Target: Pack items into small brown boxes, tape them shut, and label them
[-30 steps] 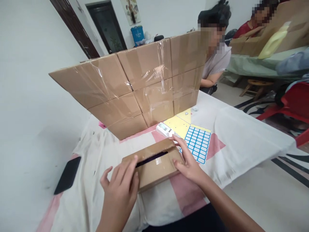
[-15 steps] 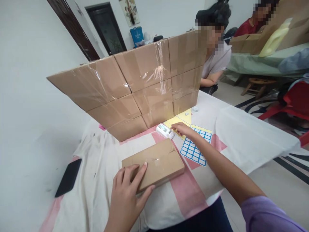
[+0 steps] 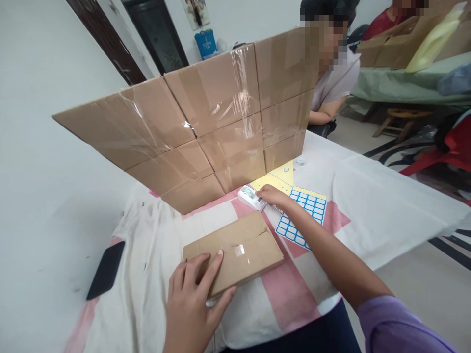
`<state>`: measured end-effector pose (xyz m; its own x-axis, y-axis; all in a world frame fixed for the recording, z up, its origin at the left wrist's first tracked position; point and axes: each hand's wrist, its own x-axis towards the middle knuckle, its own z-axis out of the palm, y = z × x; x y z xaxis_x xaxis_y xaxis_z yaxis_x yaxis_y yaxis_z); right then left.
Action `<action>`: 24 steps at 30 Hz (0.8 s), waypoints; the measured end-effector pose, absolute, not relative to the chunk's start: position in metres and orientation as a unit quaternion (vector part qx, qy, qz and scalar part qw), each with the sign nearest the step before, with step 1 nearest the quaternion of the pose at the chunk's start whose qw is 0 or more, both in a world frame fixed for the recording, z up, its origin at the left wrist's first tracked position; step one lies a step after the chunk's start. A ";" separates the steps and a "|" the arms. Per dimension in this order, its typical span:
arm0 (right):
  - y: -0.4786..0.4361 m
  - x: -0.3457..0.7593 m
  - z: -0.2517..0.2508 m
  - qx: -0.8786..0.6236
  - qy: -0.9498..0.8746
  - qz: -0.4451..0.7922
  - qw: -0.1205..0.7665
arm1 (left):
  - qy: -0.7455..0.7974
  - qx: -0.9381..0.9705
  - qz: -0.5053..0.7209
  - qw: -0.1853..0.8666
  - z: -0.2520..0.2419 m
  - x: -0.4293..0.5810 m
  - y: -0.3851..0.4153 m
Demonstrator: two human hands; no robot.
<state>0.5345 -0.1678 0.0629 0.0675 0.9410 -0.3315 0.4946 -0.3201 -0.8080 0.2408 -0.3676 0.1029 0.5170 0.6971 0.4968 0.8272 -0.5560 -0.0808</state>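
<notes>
A flat, closed cardboard box [image 3: 246, 255] lies on the cloth in front of me, with a shiny patch of clear tape on its top. My left hand [image 3: 195, 294] rests over its left end, fingers spread on the top and thumb along the near side. Beyond the box stands a small white tape dispenser [image 3: 250, 197], by its look. My right hand [image 3: 270, 194] is closed at the dispenser's right end, fingertips touching it; anything pinched there is too small to make out. Partly under my right forearm lies a sheet of blue-framed labels [image 3: 307, 206].
A tall cardboard panel [image 3: 231, 117] of taped boxes stands across the table's far side. Yellow sheets [image 3: 285, 179] lie at its foot. A black phone-like slab [image 3: 106, 270] is at the left edge. Behind the panel sits a person [image 3: 334, 88]; another is farther back right.
My right hand has come down and left onto the dispenser's end, its fingers closing. My left hand stays on the box. The view has shifted slightly.
</notes>
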 end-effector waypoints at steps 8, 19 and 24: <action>-0.176 0.537 0.070 -0.645 -0.498 0.493 0.304 | -0.447 -0.854 -0.218 0.155 0.100 0.240 -0.369; -0.181 0.547 0.056 -0.560 -0.454 0.583 0.376 | -0.451 -0.852 -0.222 0.150 0.099 0.240 -0.368; -0.183 0.554 0.048 -0.523 -0.443 0.612 0.395 | -0.452 -0.852 -0.220 0.147 0.100 0.242 -0.367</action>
<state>0.5539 -0.1829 0.0481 -0.1415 0.9464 -0.2904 -0.0205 -0.2961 -0.9549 0.2416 -0.3675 0.1002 0.4949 0.7052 0.5077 0.8348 -0.5480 -0.0526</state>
